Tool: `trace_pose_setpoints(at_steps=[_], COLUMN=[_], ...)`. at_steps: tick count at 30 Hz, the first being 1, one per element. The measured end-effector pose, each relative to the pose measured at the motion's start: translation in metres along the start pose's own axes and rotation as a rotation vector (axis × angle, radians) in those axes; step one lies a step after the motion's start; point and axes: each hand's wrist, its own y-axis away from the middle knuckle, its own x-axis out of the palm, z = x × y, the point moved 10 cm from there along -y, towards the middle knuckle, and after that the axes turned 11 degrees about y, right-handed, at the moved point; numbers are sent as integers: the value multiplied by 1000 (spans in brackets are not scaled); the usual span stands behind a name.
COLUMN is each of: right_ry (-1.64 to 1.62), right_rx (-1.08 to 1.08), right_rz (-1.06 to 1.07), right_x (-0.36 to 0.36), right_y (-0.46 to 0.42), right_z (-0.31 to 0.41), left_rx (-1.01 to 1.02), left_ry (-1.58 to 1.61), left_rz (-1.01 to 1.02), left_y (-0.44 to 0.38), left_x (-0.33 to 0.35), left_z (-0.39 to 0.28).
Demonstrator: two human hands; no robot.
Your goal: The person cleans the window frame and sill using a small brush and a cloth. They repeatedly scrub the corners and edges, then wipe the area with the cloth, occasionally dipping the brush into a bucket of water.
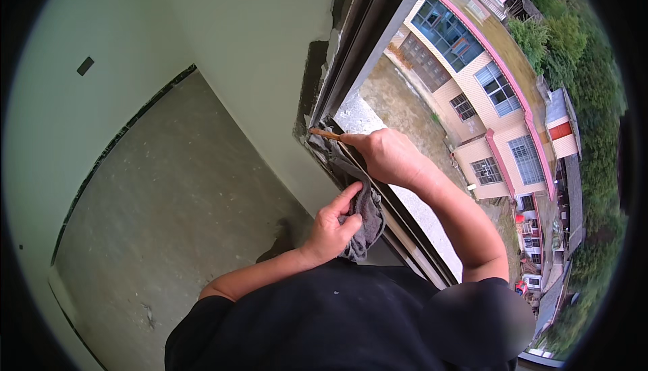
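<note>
A dark grey cloth [368, 211] lies bunched along the window's bottom track, and my left hand [331, 227] grips its near part between thumb and fingers. In my right hand [387, 156] is a thin wooden stick [324, 133], its far end at the lower corner of the window frame [349, 52]. The cloth's far end reaches under the stick, into that corner. Part of the stick is hidden inside my right hand.
Broken plaster [311, 80] edges the frame beside the pale green wall [253, 27]. A bare grey floor [172, 184] spreads at the left. Outside the window stand a tiled building [455, 77] and trees [567, 42].
</note>
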Motion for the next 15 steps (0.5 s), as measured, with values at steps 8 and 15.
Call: trace_pose_setpoints(at_steps=[8,15], right_ry=[81,-8], right_rx=[66,79], right_rz=[31,142], right_x=[-22,-4], right_y=[32,60], right_z=[1,-9], left_rx=[5,160], left_ry=[-42,-18], left_rz=[-25,-82], left_y=[-3,10], left_x=[-7,-7], left_z=[14,-3])
